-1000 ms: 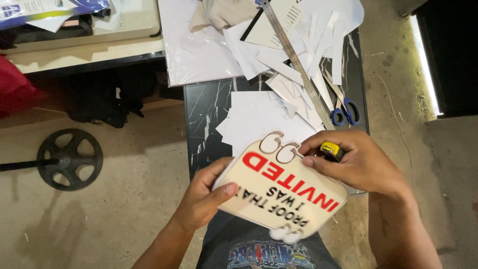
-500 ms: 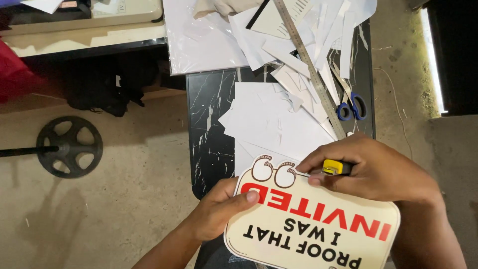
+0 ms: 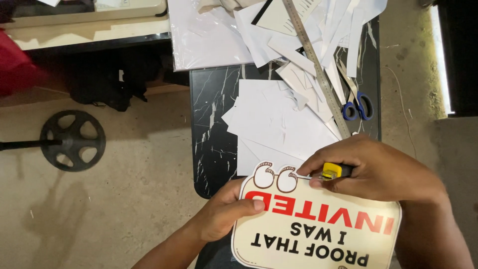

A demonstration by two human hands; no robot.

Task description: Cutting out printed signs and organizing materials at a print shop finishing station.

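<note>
Holding the printed card (image 3: 318, 226) at the near edge of the black marbled tabletop (image 3: 214, 124), overhanging toward the person. Since a second ago the card is sitting lower and closer in view, more of its face showing, and it is turning slightly so its long side is running down to the right. Judgement: the card is being repositioned under the blade rather than cut through a fresh stretch; the trimming around the outline looks to be under way near the top corner.

Left hand (image 3: 224, 214) is pinching the card's left edge, thumb on the printed face, fingers beneath. Right hand (image 3: 378, 172) is closed firmly around a yellow-and-black utility knife (image 3: 332, 171), its tip resting at the card's upper edge beside the cartoon glasses (image 3: 276, 177).

Card: cream, rounded corners, thin dark border line, red and black lettering, stiff and flat, no visible bend.

Beyond it, white paper offcuts (image 3: 279, 119) are lying loose across the middle of the tabletop, a steel ruler (image 3: 318, 74) running diagonally, blue-handled scissors (image 3: 357, 107) near the right edge.
</note>
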